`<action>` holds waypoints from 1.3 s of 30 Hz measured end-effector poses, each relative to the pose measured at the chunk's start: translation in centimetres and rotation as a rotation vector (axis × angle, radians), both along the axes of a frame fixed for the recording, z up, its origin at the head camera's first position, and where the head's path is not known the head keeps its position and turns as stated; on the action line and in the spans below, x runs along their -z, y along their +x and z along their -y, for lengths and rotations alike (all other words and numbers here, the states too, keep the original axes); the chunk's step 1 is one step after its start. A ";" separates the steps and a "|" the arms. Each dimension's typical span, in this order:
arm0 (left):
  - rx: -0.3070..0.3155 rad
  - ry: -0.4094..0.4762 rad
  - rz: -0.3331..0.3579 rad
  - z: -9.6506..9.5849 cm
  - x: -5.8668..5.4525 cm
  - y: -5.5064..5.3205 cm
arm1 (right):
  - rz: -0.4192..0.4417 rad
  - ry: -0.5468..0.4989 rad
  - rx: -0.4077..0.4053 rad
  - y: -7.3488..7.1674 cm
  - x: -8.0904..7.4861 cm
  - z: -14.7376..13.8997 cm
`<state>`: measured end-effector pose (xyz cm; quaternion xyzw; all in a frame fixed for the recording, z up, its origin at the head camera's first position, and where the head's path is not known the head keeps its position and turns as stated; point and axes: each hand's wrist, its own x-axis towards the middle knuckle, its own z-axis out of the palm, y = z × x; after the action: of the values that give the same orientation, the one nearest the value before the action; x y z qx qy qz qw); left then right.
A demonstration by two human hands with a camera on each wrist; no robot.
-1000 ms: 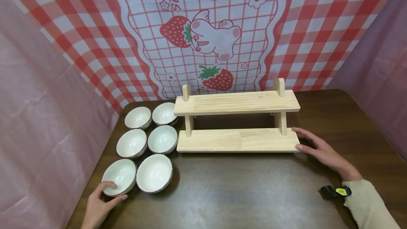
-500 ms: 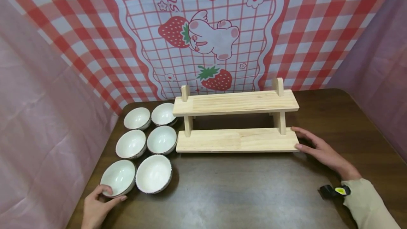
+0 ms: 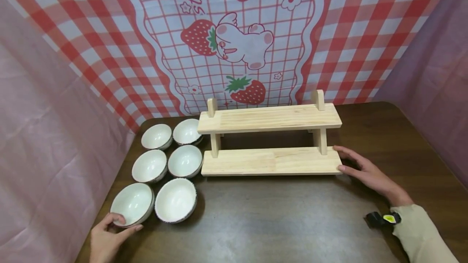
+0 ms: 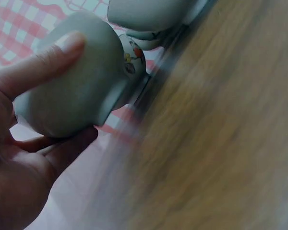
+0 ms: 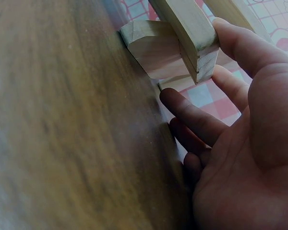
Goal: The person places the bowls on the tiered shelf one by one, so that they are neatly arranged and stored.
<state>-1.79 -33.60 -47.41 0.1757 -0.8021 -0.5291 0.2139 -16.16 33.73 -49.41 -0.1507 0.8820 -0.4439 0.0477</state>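
Note:
My left hand (image 3: 106, 238) grips the front-left bowl (image 3: 132, 203), some of it inside the rim and some on the outside. In the left wrist view, the thumb lies on one side of this pale, glazed bowl (image 4: 81, 96) and fingers on the other. On the right, my right hand (image 3: 373, 180) holds the end of the lower board of a two-tier wooden shelf (image 3: 270, 161). Thumb and index finger pinch the board's end (image 5: 206, 62) in the right wrist view, while the other fingers curl loosely below.
Close by stand several more white bowls: one (image 3: 176, 200) to the right of the held bowl, others (image 3: 149, 166) behind in two columns. The back-right bowl (image 3: 187, 131) is near the shelf's left end. A red checked strawberry cloth (image 3: 234, 52) hangs behind the brown table (image 3: 270, 218).
The held bowl has shifted slightly left and looks a little larger, with my left hand moving along. My right hand keeps its place at the shelf's end. The whole head view drifts slightly.

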 end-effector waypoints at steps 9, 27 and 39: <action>0.068 0.106 -0.058 0.0 -1.7 0.0 | -0.019 -0.013 -0.011 0.0 0.1 0.0; 0.109 0.133 -0.086 -2.1 -4.9 -1.7 | -0.012 0.003 0.001 0.0 0.0 0.1; 0.181 0.109 -0.108 -4.0 -6.5 -3.6 | 0.003 -0.007 0.007 0.1 -0.2 0.3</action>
<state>-5.36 -29.58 -40.89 0.0852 -0.7721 -0.5978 0.1982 -16.08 33.48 -49.17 -0.1470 0.8809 -0.4474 0.0466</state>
